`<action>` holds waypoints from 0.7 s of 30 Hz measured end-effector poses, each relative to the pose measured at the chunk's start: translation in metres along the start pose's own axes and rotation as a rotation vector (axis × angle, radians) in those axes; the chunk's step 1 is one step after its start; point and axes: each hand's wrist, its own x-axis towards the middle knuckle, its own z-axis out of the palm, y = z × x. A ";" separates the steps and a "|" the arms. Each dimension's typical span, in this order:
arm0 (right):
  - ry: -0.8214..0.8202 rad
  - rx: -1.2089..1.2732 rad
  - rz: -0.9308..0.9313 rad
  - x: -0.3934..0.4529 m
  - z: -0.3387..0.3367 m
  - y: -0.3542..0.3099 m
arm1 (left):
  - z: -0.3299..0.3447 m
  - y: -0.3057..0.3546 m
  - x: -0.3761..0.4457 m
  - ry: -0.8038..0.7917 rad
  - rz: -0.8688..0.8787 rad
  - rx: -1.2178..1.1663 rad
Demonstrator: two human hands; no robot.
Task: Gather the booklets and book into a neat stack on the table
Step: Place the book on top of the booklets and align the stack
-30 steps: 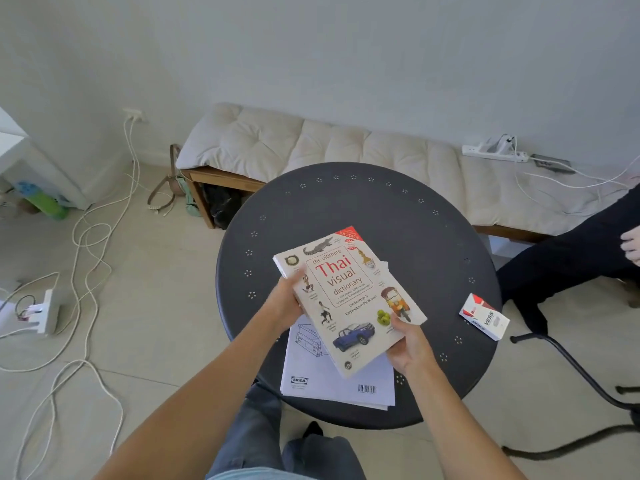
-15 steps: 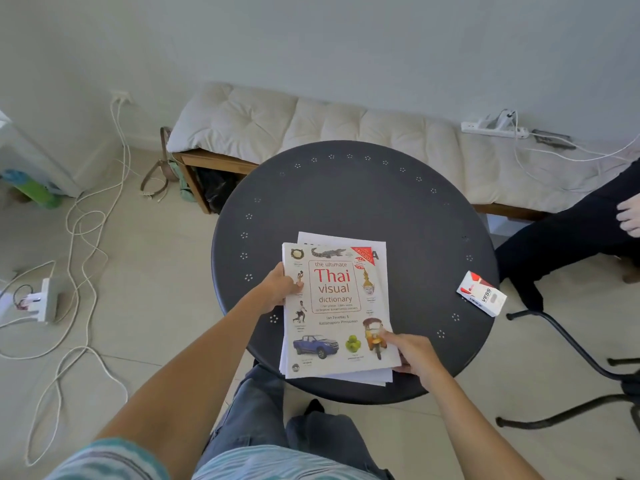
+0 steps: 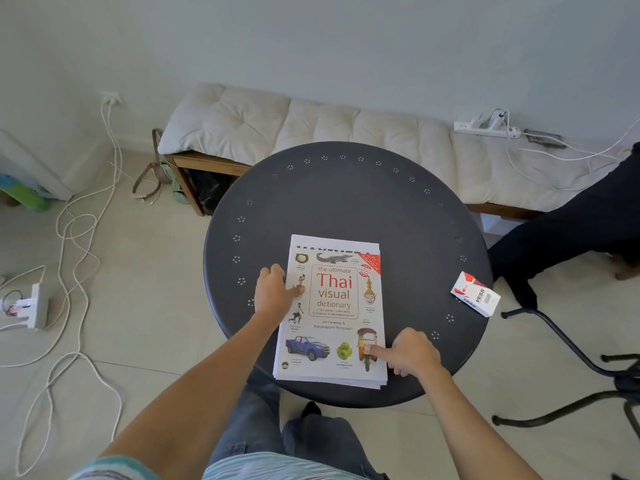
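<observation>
White cables [image 3: 74,237] are seen trailing across the tiled floor at the far left, beside a white power block [image 3: 29,304]. Next comes the round dark bench [image 3: 349,199], on which the stack is laid near the front edge. The left hand [image 3: 273,292] is placed at the left edge of the book [image 3: 334,315], its thumb resting on the cover and its fingers curled at the side; nothing is gripped. The book, a Thai visual dictionary, lies flat on top of the white booklets [image 3: 334,241], whose edges show just beyond its far and near ends. The right hand [image 3: 410,353] is set at the stack's lower right corner, its fingers loosely curled, with one fingertip pressed on the cover. Further right, a red and white box [image 3: 476,294] lies at the bench's rim, well apart from the stack.
</observation>
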 end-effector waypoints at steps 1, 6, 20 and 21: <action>0.014 0.008 -0.002 0.001 -0.001 -0.002 | 0.000 0.000 -0.001 0.019 -0.010 0.021; 0.167 0.396 0.005 0.009 0.004 -0.018 | 0.006 -0.005 -0.007 -0.057 -0.201 -0.051; -0.079 0.799 0.235 0.029 0.006 -0.047 | -0.007 -0.001 -0.009 -0.330 -0.344 -0.201; -0.066 0.782 0.228 0.030 0.008 -0.047 | -0.007 0.000 -0.010 -0.333 -0.346 -0.214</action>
